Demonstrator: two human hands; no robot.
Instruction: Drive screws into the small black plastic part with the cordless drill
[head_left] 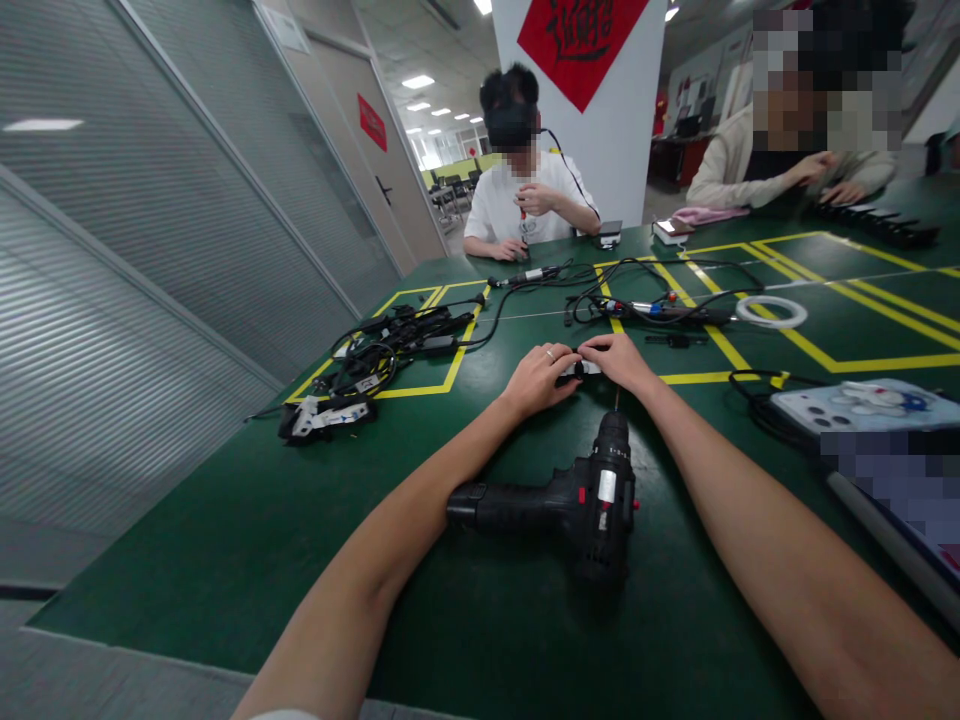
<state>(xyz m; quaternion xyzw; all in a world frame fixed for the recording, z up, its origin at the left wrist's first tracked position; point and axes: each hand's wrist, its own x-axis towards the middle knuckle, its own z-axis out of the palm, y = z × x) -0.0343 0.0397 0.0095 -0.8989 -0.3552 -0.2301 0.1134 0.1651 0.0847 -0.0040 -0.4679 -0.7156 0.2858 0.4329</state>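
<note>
Between the person's forearms a black drill [577, 500] lies on the table [225, 540], blocking the straight way in from the near edge. Toward the left edge a tangle of black cables [382, 350] and a small black-and-white part [326, 416] stand in the way, though the near-left corner is open green. At the right edge a phone case [855, 408] and its cable crowd the path. Past the hands, more cables [645, 305] and a white ring [771, 312] lie across the middle toward the far edge

Both hands [577, 368] — small part [579, 369] pinched.
</note>
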